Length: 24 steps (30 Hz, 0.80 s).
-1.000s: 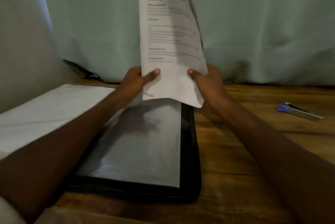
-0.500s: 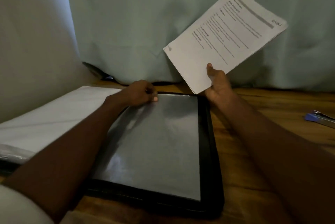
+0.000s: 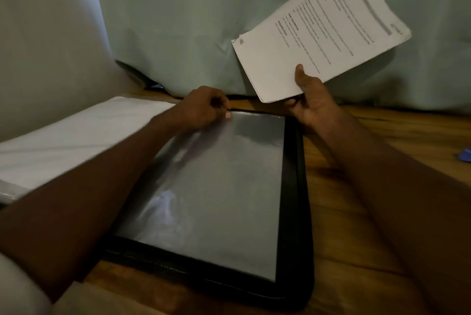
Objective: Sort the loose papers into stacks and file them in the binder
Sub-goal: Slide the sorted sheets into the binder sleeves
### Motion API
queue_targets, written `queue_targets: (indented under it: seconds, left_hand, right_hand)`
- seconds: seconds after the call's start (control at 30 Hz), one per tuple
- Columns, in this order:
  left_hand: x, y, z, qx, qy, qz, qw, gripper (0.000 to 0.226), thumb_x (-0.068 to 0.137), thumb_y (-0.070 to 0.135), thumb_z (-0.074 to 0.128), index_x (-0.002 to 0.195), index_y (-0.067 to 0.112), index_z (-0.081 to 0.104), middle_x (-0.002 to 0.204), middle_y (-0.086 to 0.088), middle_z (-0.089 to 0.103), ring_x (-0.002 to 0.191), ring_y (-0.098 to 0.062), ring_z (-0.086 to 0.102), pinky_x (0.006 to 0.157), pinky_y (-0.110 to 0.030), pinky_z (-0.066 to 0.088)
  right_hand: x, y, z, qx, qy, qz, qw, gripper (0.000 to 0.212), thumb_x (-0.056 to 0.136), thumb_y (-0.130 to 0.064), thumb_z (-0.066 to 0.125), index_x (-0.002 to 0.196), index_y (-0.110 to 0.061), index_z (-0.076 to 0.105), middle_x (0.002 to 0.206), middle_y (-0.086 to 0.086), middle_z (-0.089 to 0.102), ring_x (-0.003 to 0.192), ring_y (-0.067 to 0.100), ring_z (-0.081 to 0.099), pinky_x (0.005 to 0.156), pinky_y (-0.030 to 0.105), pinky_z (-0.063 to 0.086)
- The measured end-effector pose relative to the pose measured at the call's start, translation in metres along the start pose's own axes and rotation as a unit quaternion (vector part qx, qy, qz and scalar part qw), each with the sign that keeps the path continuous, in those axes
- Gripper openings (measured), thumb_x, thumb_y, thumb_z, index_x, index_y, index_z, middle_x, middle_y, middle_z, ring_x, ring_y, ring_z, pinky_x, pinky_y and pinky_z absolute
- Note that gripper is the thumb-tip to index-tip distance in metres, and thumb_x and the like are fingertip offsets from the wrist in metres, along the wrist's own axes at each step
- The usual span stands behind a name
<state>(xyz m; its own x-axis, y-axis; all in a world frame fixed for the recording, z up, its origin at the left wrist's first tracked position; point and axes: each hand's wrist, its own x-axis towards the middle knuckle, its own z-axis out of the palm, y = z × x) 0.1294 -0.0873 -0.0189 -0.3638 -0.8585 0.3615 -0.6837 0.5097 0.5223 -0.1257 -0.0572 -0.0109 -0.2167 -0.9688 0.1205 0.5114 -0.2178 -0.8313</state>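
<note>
A black binder lies open on the wooden table, a glossy clear sleeve on top of its right half. My left hand pinches the sleeve's far top edge with fingers curled. My right hand holds a stack of printed papers by its lower corner, raised and tilted to the upper right above the binder's far right corner. White pages lie flat on the binder's left side.
A pale green curtain hangs right behind the table. A blue object shows at the right edge on the wooden table. Bare wood lies to the right of the binder.
A second ago both hands held the paper stack upright. My left hand let go and dropped to the sleeve's top edge; my right hand swung the stack up and to the right.
</note>
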Motion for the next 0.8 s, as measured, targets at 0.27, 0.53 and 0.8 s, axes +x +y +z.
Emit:
queue_targets:
  seconds: [0.27,0.53,0.8]
  left_hand:
    - [-0.003,0.002,0.009,0.018,0.018,-0.013,1.0,0.005,0.086,0.02,0.081,0.089,0.024,0.08,0.082,0.011,0.073,0.068,0.008,0.061,0.061,-0.002,0.041]
    - [-0.005,0.008,0.009,0.002,0.059,0.005,0.998,0.003,0.088,0.011,0.073,0.085,0.013,0.073,0.088,0.003,0.074,0.089,-0.014,0.069,0.081,-0.021,0.054]
    - [-0.005,0.008,0.011,-0.131,0.078,-0.018,0.988,0.028,0.101,0.026,0.06,0.096,0.002,0.072,0.095,-0.014,0.074,0.084,-0.016,0.069,0.081,-0.03,0.053]
  right_hand:
    - [-0.004,0.013,0.013,-0.064,0.037,-0.004,0.997,0.033,0.102,-0.05,0.054,0.123,-0.024,0.06,0.109,0.002,0.069,0.09,0.017,0.064,0.057,0.024,0.047]
    - [-0.006,0.018,0.01,-0.094,0.045,-0.038,0.994,0.036,0.1,-0.036,0.061,0.133,-0.022,0.056,0.123,0.006,0.068,0.109,0.027,0.067,0.06,0.028,0.056]
    - [-0.003,0.013,0.01,-0.033,0.085,-0.066,0.994,0.035,0.097,-0.028,0.068,0.13,-0.02,0.059,0.119,0.006,0.07,0.102,0.023,0.069,0.06,0.028,0.059]
